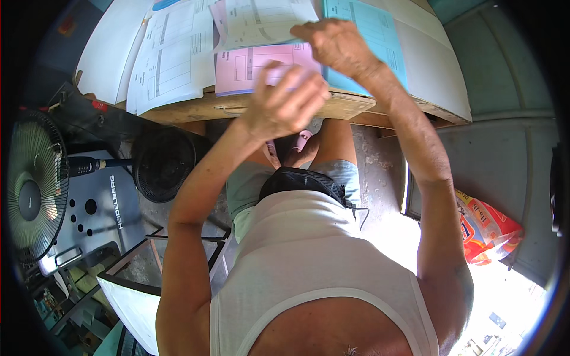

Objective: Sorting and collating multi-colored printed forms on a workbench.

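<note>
My left hand (289,100) is blurred in front of the table edge, its fingers bent and apart, with nothing visible in it. Behind it lies a pile of pink printed forms (267,58). My right hand (336,46) is over the right side of a white printed form (267,20) that overlaps the pink pile. Its fingertips meet or cover the form's edge; whether they pinch it I cannot tell. Beneath my right wrist is a stack of light-blue printed forms (383,49). White printed forms (171,66) lie on the left, slightly overhanging the front edge.
The wooden table (191,109) has a drawer front facing my lap. At left, a standing fan (33,191) is near a grey Heidelberg panel (100,200) and a dark round fan base (164,164). A red plastic bag (487,227) is beside grey metal cabinetry (494,164) at right.
</note>
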A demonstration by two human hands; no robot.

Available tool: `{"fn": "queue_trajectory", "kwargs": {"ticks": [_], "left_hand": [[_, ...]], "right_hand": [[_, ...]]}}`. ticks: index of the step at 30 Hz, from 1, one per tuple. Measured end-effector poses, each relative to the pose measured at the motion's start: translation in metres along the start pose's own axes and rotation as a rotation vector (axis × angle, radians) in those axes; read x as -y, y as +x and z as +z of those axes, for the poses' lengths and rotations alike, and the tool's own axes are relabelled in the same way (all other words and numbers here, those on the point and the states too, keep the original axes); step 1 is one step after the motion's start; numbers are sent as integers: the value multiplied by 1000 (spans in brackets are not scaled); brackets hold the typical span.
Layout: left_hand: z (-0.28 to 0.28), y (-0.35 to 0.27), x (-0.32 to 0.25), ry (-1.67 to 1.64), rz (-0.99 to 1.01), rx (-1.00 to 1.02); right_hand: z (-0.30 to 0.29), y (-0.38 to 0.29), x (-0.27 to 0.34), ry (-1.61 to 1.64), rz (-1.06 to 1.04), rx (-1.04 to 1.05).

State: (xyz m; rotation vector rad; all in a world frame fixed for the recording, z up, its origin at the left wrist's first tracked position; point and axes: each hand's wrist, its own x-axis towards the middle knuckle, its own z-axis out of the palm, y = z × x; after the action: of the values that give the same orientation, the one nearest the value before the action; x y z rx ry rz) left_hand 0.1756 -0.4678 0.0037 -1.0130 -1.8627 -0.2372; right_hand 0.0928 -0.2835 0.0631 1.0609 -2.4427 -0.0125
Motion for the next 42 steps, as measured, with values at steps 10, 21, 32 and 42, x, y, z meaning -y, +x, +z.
{"fn": "queue_trajectory", "kwargs": {"ticks": [10, 21, 32, 42], "left_hand": [[103, 16, -67, -36, 52, 359], [74, 26, -58, -202, -161, 90], [-124, -140, 141, 491, -418, 662], [-77, -83, 122, 154, -333, 378]], "right_hand": [[-30, -117, -87, -128, 155, -18], [-44, -200, -11, -4, 358, 257], [-32, -190, -21, 25, 565, 149], [-45, -173, -43, 258, 871, 95]]}}
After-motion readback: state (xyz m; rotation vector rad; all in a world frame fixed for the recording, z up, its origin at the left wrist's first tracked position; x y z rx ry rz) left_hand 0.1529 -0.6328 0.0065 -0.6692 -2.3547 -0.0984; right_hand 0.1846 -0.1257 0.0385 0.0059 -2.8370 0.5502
